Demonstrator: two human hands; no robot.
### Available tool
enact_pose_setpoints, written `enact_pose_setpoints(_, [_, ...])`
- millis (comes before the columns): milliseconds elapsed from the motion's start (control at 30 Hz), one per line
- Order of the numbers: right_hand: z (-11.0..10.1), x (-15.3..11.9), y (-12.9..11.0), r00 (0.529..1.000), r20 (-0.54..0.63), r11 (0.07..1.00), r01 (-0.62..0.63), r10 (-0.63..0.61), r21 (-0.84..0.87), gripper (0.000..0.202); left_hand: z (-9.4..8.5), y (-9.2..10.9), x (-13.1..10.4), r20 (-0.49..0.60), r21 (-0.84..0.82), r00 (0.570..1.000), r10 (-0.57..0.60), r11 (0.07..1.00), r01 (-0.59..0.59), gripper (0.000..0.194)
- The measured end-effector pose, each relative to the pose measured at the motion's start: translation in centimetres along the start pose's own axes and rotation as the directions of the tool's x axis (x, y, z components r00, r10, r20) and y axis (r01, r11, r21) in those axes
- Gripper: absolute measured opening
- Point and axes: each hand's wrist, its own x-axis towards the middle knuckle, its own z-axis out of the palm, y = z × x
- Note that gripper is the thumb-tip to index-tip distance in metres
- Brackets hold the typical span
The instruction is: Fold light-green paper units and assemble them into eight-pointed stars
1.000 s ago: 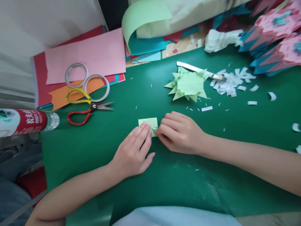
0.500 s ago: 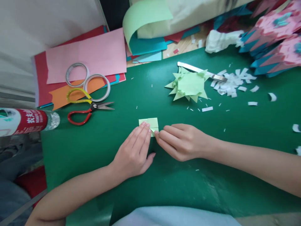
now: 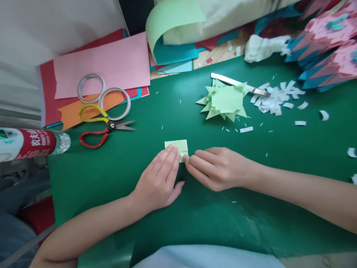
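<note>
the left hand (image 3: 159, 178) lies flat, its straight fingers (image 3: 166, 160) over the folded paper (image 3: 182, 146) well inside the left edge of the counter (image 3: 111, 171), the right hand (image 3: 216, 169) touching the paper's near right corner, curled, pinching unclear.

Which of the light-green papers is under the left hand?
The small folded paper: the left hand covers part of it, and the right hand is at its lower right corner. The spiky piece and curled sheet lie farther back, untouched.
</note>
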Motion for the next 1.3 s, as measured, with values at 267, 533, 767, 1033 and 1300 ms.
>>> enact_pose_setpoints(267, [-0.2, 0.0, 0.2, 0.999, 0.012, 0.999, 0.032, -0.032, -0.001, 0.022, 0.0, 0.0, 0.0, 0.007, -0.011, 1.0, -0.021, 1.0, 0.021, 0.057])
enact_pose_setpoints(533, [0.0, -0.1, 0.5, 1.0, -0.008, 1.0, 0.026, -0.026, 0.004, 0.02, 0.1, 0.1, 0.0, 0.019, 0.018, 1.0, -0.018, 1.0, 0.018, 0.057])
enact_pose_setpoints(767, [0.6, -0.3, 1.1, 1.0, 0.017, 0.998, -0.007, 0.006, 0.062, 0.016, -0.1, 0.1, 0.2, -0.006, 0.014, 0.999, -0.032, 0.999, 0.033, 0.055])
enact_pose_setpoints(1033, [0.9, -0.3, 2.3, 0.998, -0.022, 0.99, 0.066, -0.064, 0.122, 0.034, -0.1, 0.0, 0.2, 0.012, 0.036, 1.0, -0.014, 0.999, 0.014, 0.056])
enact_pose_setpoints(1300, [1.1, -0.5, 2.6, 0.992, -0.076, 0.981, 0.109, -0.098, 0.162, 0.035, -0.4, -0.2, 0.1, 0.047, 0.019, 0.999, -0.003, 1.0, 0.002, 0.06])
